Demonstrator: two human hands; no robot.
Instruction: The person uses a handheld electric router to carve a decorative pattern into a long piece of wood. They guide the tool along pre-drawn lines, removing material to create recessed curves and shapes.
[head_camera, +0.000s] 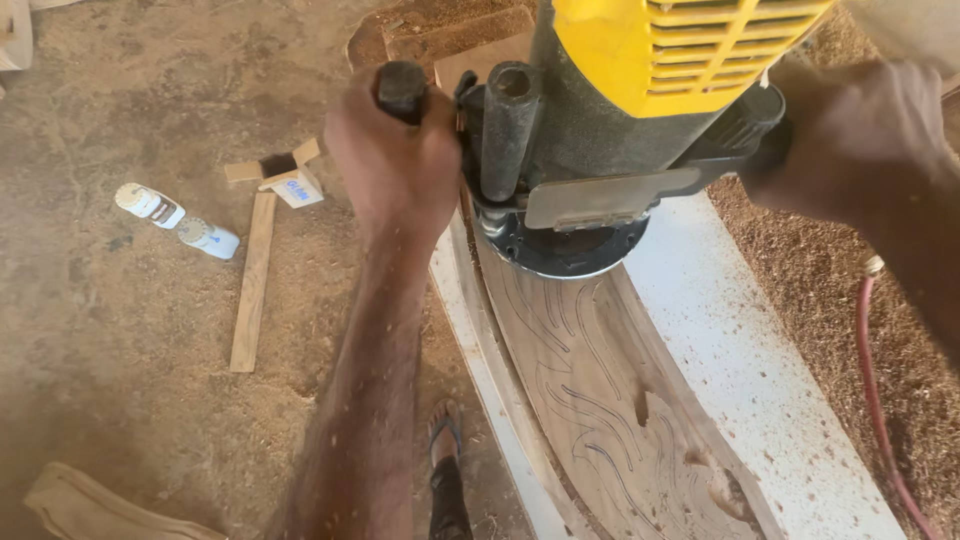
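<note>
Yellow router (610, 120) standing on a curved carved wooden board (610, 420), board on a white bench (750, 380), left hand (395, 160) fingers closed round its black handle, right hand (860, 140) gripping the opposite handle, red hose (880, 400) at right, two white bottles (180, 222) on dusty floor (120, 330).

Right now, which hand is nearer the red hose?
Right. The right hand grips the router's right handle, just above the red hose along the right edge. The left hand holds the left handle, across the router from it.
</note>
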